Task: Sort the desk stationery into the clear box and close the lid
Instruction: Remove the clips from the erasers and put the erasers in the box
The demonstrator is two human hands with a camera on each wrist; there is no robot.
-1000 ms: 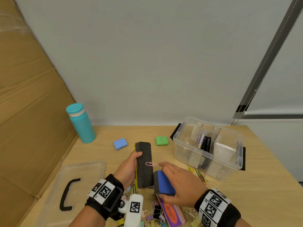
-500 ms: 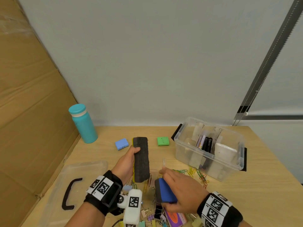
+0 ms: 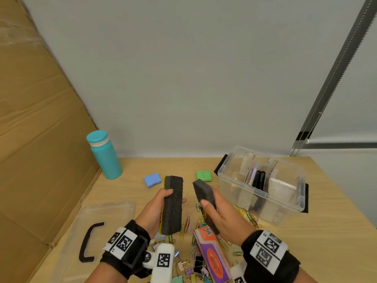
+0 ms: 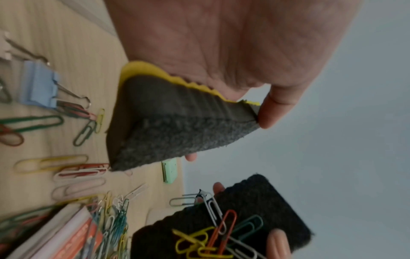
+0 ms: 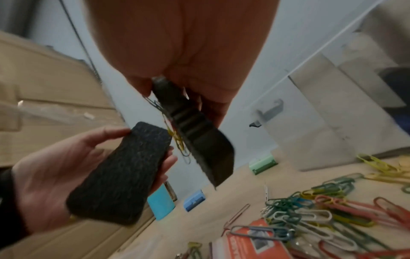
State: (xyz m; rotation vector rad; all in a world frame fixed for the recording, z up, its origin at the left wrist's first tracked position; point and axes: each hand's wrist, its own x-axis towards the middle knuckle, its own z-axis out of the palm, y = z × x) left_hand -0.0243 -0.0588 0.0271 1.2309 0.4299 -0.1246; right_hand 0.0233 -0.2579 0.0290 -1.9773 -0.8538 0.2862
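Note:
My left hand (image 3: 152, 211) grips a long black felt eraser (image 3: 173, 205) with a yellow back (image 4: 142, 69), held above the desk. My right hand (image 3: 223, 218) grips a second felt eraser (image 3: 204, 194) just to its right, tilted with its felt face toward the left one. Several paper clips (image 4: 221, 233) cling to that felt face (image 4: 250, 206). In the right wrist view the right eraser (image 5: 204, 140) is seen edge-on beside the left eraser (image 5: 124, 175). The clear box (image 3: 240, 193) stands open at the right with markers and dividers inside.
The clear lid (image 3: 114, 211) with a black handle (image 3: 89, 244) lies at the left. Loose paper clips (image 3: 252, 218), binder clips (image 3: 187, 268) and an orange-purple pack (image 3: 214, 256) cover the near desk. A teal bottle (image 3: 106, 156), a blue case (image 3: 152, 180) and a green case (image 3: 203, 176) sit further back. Cardboard (image 3: 40, 139) walls the left.
My right hand has lifted its eraser from over the clip pile and turned it, so the blue back no longer shows. The left hand has raised its eraser slightly.

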